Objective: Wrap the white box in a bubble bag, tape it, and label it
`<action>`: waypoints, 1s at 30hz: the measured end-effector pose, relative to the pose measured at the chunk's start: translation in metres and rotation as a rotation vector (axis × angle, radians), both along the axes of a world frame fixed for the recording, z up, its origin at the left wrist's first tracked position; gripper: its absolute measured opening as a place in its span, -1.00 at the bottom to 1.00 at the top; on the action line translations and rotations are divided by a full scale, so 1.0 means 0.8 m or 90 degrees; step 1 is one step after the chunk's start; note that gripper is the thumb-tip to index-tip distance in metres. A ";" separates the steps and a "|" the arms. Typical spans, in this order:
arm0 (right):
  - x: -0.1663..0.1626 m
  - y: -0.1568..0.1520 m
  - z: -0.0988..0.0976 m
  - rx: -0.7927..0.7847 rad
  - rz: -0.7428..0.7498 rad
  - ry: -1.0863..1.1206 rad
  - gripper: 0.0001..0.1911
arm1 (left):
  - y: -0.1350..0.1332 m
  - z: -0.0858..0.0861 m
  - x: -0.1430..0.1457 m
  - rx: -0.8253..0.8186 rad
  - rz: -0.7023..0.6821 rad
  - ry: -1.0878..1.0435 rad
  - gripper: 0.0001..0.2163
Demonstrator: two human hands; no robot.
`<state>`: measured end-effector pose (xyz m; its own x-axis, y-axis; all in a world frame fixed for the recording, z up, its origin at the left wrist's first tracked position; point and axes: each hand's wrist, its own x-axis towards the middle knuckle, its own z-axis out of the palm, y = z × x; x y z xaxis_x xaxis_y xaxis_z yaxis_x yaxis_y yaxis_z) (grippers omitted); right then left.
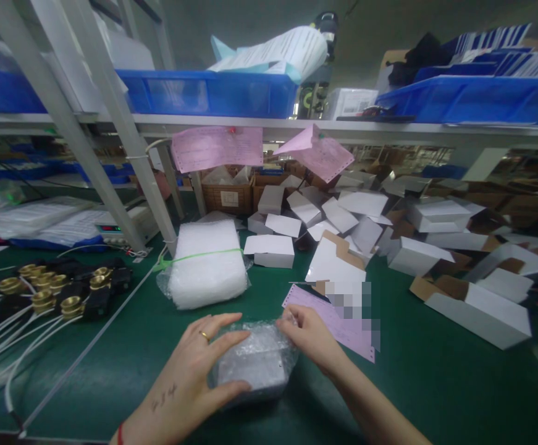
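Two bare hands are working on a small bubble-wrapped box (254,364) that is lying on the near part of the green bench mat (435,383). The left hand (194,371) is cupping the box's left side, with fingers spread over its top and the thumb along its near edge. The right hand (308,337) is pinching the wrap at the box's far right corner, fingertips closed together on the film. A pink printed slip (338,324) is lying just right of the hands. Farther off, a tied stack of bubble-wrap bags (207,262) is sitting beside white cartons (389,228), some folded shut and some open. Brass-capped black fittings (60,293) with white cables are lying at the left.
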<state>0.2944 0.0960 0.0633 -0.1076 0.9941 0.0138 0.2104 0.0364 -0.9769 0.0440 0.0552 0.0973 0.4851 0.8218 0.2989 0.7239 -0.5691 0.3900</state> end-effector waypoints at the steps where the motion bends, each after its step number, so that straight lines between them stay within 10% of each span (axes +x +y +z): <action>1: 0.005 -0.004 0.009 0.048 -0.006 -0.017 -0.76 | 0.001 0.003 0.001 -0.034 0.000 0.009 -0.54; 7: 0.028 -0.028 0.059 0.383 0.238 -0.292 -0.54 | 0.009 0.010 0.003 -0.102 -0.001 0.032 -0.60; 11: 0.023 -0.027 0.059 0.298 0.320 -0.435 -0.30 | 0.009 0.010 0.005 -0.105 0.030 0.041 -0.66; 16: 0.019 -0.028 0.040 0.280 0.281 -0.377 -0.73 | 0.006 0.001 0.003 -0.141 0.070 -0.016 -0.95; 23: 0.022 -0.026 0.005 0.141 0.173 -0.087 -0.84 | 0.008 -0.025 -0.009 -0.246 0.175 -0.209 -0.72; 30: 0.008 -0.021 -0.037 -0.005 0.056 0.097 -0.52 | 0.000 -0.047 0.003 -0.349 0.260 -0.341 -0.44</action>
<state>0.3004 0.0791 0.0337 -0.1908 0.9812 0.0292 0.0567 0.0407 -0.9976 0.0465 0.0553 0.0596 0.0281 0.9959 -0.0856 0.4706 0.0624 0.8802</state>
